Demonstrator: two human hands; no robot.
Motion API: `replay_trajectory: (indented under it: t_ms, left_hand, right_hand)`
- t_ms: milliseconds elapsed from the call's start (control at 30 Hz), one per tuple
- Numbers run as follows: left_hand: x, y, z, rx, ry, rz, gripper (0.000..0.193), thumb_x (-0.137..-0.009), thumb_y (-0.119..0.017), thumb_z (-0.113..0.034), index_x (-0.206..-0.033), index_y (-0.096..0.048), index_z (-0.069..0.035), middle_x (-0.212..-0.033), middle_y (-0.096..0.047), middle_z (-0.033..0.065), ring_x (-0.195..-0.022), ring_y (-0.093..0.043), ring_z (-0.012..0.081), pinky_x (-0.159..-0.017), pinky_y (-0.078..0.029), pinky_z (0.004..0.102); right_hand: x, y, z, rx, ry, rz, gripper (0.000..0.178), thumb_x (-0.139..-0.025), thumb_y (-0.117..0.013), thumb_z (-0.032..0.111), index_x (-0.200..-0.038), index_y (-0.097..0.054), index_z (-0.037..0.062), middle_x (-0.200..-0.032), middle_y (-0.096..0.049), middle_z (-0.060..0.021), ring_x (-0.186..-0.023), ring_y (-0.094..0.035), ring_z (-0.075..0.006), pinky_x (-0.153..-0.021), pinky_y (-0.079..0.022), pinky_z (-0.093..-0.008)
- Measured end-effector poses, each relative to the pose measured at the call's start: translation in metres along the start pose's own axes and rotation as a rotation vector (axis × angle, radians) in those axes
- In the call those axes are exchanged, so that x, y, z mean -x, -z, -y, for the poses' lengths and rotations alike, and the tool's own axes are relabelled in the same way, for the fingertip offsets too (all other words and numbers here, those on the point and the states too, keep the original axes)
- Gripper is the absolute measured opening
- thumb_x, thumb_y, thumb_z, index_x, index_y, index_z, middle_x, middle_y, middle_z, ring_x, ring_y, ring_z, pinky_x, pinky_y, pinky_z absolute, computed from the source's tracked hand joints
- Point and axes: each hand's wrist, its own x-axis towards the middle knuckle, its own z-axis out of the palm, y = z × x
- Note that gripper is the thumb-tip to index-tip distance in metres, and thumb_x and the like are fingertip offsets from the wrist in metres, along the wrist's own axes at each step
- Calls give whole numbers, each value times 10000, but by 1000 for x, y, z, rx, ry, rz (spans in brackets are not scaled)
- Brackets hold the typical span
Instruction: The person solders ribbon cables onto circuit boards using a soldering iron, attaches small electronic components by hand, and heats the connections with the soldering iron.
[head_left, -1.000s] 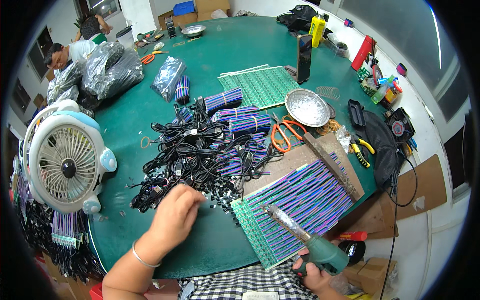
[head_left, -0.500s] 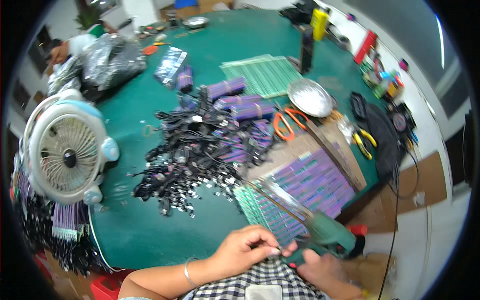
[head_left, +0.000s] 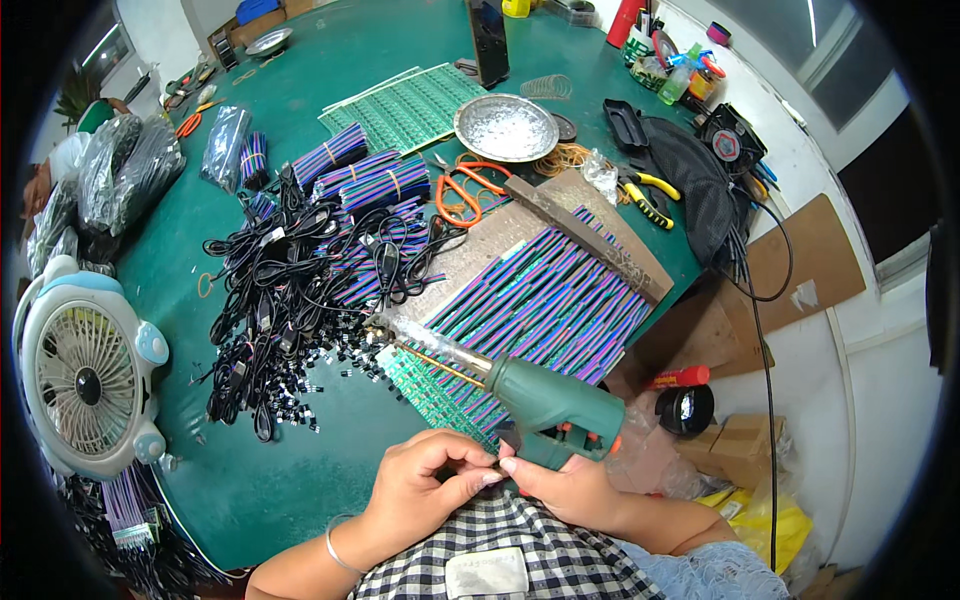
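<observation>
My right hand (head_left: 572, 492) is closed around the lower handle of a green soldering gun (head_left: 555, 400). The gun's metal barrel and thin brass-coloured tube point up and left, over a board of wire strips. Close beside it, the thumb and forefinger of my left hand (head_left: 425, 490) are pinched together, meeting the right fingertips; whatever lies between them is too small to make out. Beneath the gun, green circuit boards (head_left: 425, 385) with rows of purple, blue and black ribbon wires (head_left: 530, 300) lie on a brown board, under a wooden bar (head_left: 580, 235).
Black USB cables (head_left: 270, 290) are heaped left of the board, with bundled ribbon wires (head_left: 385, 185) behind. Orange-handled cutters (head_left: 460, 200), a metal dish (head_left: 506, 128) and yellow-black pliers (head_left: 648, 198) lie beyond. A white fan (head_left: 88, 380) stands at the left edge.
The view has turned right and steadied, so the table things sit further left. The gun remains in my right hand, and both hands stay together at the table's near edge.
</observation>
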Motion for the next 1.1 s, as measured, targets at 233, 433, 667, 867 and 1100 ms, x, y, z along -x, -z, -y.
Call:
replay_trajectory:
  t_ms: [233,433,667,867,1100]
  left_hand:
    - [-11,2,-3,-622,-523,-144,249,-614,-781,-109,-826,-649,-112,-783,-612,19,-708,-586,211,-648,-411,339]
    - [-7,5,-12,-901,-689,-193,262,-596,-744,-163,-845,-665,-163,-784,-602,-50,-704,-566,138,-677,-358,341]
    - [3,6,-7,-945,-678,-198,194,-650,-730,-212,-822,-654,-165,-789,-593,-53,-689,-566,119,-669,-375,322]
    - [-1,43,8,-748,-268,-377,171,-638,-732,-86,-731,-594,-124,-692,-579,0,-603,-546,181,-616,-361,330]
    - [-11,43,20,-798,-242,-439,115,-651,-726,-100,-689,-617,-113,-685,-581,-5,-622,-559,172,-647,-359,316]
  right_hand:
    - [-8,-4,-2,1,153,-63,88,-893,-588,75,-966,-590,26,-866,-601,5,-784,-561,-52,-666,-462,-211]
    - [-7,-2,3,43,-4,2,43,-884,-561,36,-919,-560,12,-842,-579,-29,-771,-558,-111,-709,-465,-263]
    - [-4,-5,1,-14,-30,-51,85,-850,-547,-12,-931,-570,-26,-861,-597,-64,-770,-580,-137,-721,-488,-280]
    - [16,46,-26,170,78,-88,402,-872,-562,251,-1149,-506,-35,-841,-613,-66,-765,-571,-144,-718,-471,-264]
    - [37,60,-29,301,103,-26,584,-863,-585,385,-1238,-457,-45,-857,-619,-65,-792,-584,-133,-711,-469,-268]
